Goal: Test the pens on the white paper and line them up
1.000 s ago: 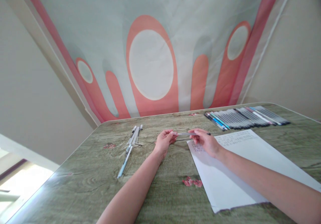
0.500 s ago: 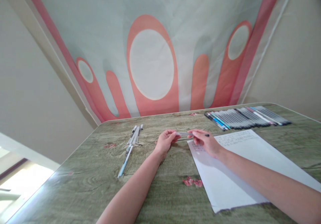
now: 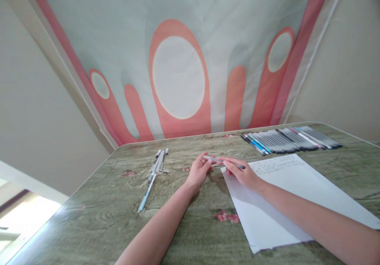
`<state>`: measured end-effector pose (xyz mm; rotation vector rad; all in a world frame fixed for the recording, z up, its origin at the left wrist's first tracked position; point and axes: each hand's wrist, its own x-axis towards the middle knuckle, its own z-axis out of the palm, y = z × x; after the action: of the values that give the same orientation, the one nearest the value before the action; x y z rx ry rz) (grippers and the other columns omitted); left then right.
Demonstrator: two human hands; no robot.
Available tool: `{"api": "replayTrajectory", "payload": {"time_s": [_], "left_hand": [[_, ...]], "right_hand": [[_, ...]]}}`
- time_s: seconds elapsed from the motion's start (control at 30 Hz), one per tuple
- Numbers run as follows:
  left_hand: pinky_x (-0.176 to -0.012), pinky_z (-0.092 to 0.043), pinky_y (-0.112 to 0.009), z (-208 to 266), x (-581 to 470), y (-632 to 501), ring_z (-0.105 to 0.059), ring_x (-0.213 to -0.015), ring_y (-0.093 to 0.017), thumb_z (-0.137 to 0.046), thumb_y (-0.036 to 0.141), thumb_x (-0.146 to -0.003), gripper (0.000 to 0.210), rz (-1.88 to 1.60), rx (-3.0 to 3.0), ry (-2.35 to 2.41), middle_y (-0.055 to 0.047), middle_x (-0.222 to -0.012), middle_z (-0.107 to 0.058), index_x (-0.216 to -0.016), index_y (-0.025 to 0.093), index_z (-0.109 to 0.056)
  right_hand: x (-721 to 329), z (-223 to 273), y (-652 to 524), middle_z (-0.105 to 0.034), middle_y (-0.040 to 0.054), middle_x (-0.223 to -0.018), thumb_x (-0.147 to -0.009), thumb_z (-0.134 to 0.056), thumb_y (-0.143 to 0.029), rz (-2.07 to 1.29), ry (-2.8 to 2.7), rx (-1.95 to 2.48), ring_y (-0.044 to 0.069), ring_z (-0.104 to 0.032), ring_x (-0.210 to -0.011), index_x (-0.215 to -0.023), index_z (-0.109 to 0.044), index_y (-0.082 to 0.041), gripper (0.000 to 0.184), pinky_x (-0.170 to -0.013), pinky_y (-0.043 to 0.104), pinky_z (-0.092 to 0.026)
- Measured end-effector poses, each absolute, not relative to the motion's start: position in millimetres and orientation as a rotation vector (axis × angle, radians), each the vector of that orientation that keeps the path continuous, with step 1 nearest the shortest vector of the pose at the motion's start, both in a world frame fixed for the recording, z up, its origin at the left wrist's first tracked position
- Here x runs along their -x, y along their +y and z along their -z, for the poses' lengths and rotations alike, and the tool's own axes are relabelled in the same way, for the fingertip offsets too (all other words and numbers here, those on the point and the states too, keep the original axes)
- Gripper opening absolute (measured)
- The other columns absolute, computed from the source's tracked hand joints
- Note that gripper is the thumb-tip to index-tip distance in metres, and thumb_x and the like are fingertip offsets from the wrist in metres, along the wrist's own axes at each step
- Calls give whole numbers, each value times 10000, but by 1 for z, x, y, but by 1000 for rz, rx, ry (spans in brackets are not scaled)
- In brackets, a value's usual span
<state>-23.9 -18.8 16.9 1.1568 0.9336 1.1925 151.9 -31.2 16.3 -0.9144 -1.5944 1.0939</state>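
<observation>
A slim translucent pen [image 3: 213, 159] with a dark end spans the gap between my hands above the table. My right hand [image 3: 242, 174] pinches it near the dark end, over the upper left corner of a white sheet of paper [image 3: 285, 205]. Curled round the other, pale end are the fingers of my left hand [image 3: 198, 170], thumb towards the pen. Rows of handwriting run along the top of the sheet, and my right forearm crosses its middle.
Many pens [image 3: 287, 140] lie side by side in a row at the back right. To the left is a loose pile of pens [image 3: 158, 162], with a light blue one [image 3: 147, 193] pointing towards me. The wood-patterned table [image 3: 97, 213] ends at a patterned wall hanging [image 3: 178, 126].
The pen has tilted, its dark end now lower and its pale end higher. My right hand has turned and its fingers have slid towards the left hand.
</observation>
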Motion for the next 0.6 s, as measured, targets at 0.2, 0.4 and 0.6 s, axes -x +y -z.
{"api": "replayTrajectory", "payload": {"time_s": [0.2,0.4,0.6], "left_hand": [[-863,-413,-311,-23,26,-23,-539,-1051,-199,-656,269,-700,532,-1153,-1187,858,-127,-1194,-544,-1174,170,-434],[-924,-371,-365,-23,28,-22,-527,-1075,-220,-666,266,-696,530,-1137,-1207,814,-140,-1181,-552,-1165,155,-445],[-936,-362,-361,-25,29,-22,-529,-1074,-208,-656,256,-710,517,-1139,-1214,778,-133,-1163,-565,-1167,155,-436]], "right_hand": [[-151,-16,-35,-624,49,-897,-841,-443,-404,-979,-1666,847,114,-482,-562,-1099,-609,-247,344,-522,255,-404],[-152,-17,-37,-613,49,-869,-860,-426,-372,-925,-1730,820,104,-492,-569,-1127,-587,-227,344,-516,236,-417],[-152,-19,-41,-606,40,-885,-877,-404,-339,-841,-1773,800,90,-499,-564,-1132,-578,-232,326,-538,230,-433]]}}
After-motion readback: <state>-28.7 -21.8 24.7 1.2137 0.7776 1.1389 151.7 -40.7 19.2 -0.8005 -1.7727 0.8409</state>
